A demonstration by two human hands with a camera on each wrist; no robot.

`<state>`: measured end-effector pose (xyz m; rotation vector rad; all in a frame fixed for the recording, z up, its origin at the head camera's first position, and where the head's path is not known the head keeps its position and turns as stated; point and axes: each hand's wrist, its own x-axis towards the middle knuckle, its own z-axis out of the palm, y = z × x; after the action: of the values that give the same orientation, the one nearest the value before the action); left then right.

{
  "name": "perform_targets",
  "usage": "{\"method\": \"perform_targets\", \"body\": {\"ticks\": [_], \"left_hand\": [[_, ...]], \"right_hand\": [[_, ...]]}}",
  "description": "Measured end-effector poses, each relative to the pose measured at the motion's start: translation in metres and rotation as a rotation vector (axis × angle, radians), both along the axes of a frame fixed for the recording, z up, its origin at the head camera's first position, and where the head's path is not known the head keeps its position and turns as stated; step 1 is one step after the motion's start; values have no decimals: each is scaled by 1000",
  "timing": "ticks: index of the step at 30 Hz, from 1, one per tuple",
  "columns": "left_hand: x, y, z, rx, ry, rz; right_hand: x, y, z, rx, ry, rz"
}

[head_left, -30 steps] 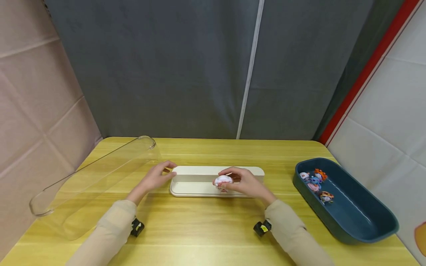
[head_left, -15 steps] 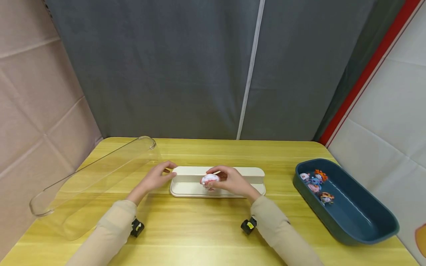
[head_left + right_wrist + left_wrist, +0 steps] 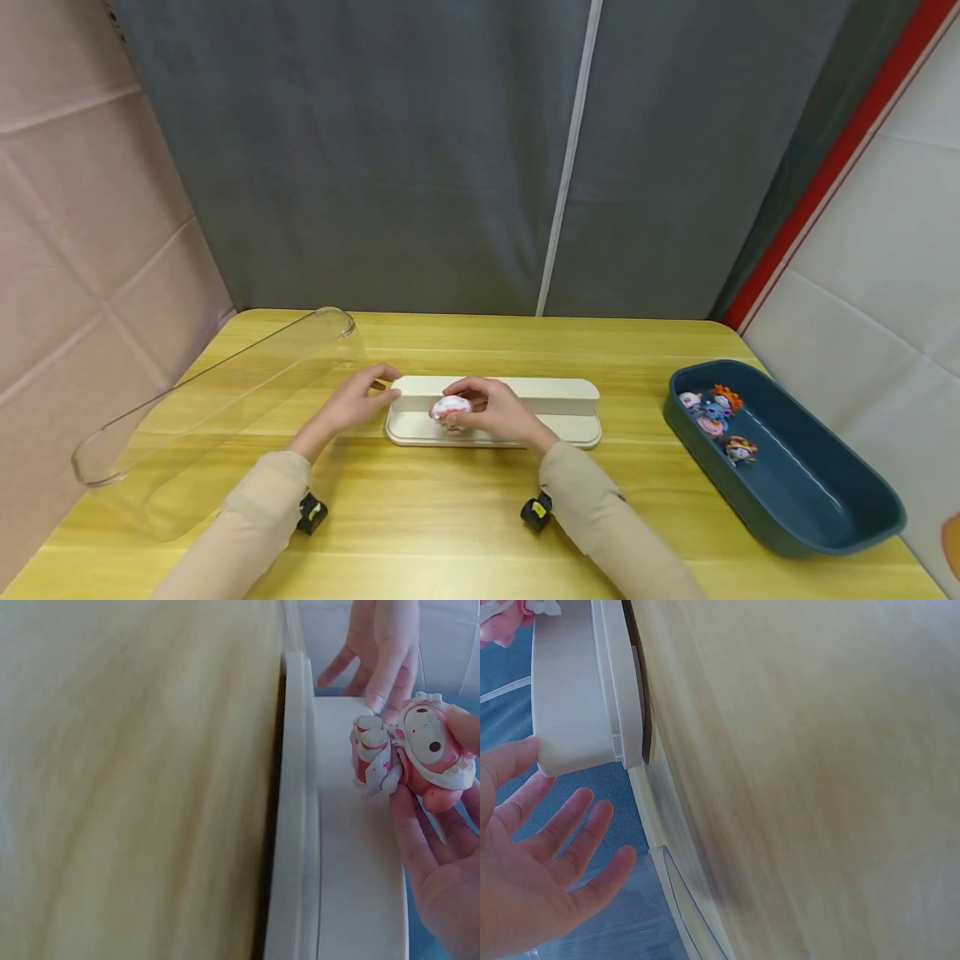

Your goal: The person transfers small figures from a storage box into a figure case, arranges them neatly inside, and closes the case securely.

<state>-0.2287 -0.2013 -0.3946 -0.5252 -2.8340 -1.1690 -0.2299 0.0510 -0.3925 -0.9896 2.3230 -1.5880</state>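
A long white base tray [image 3: 555, 421] lies across the middle of the yellow table. My right hand [image 3: 491, 412] pinches a small pink and white figurine [image 3: 450, 408] just above the tray's left part; the right wrist view shows the figurine [image 3: 412, 754] held over the white tray [image 3: 352, 870]. My left hand [image 3: 352, 404] rests with straight fingers against the tray's left end. In the left wrist view its open fingers [image 3: 570, 840] lie beside the tray's rounded end [image 3: 577, 697].
A clear plastic cover [image 3: 210, 400] lies on the table's left side. A dark blue bin [image 3: 810, 483] at the right holds several small colourful figurines [image 3: 716, 417]. Grey curtains hang behind the table's far edge.
My right hand has carried the figurine leftward along the tray, from near its middle to its left part. The left hand has stayed at the tray's end.
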Motion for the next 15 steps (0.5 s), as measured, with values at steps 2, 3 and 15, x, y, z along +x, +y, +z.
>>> {"method": "perform_targets", "body": {"ticks": [2,3,15], "left_hand": [[0,0,0,4,3,-2],[0,0,0,6,6,-3],[0,0,0,3,15,-16]], "right_hand": [[0,-4,-2,-3,-10,-7],[0,-6,-3,-4,-17,-14],[24,-22,21,-60,26,-43]]}}
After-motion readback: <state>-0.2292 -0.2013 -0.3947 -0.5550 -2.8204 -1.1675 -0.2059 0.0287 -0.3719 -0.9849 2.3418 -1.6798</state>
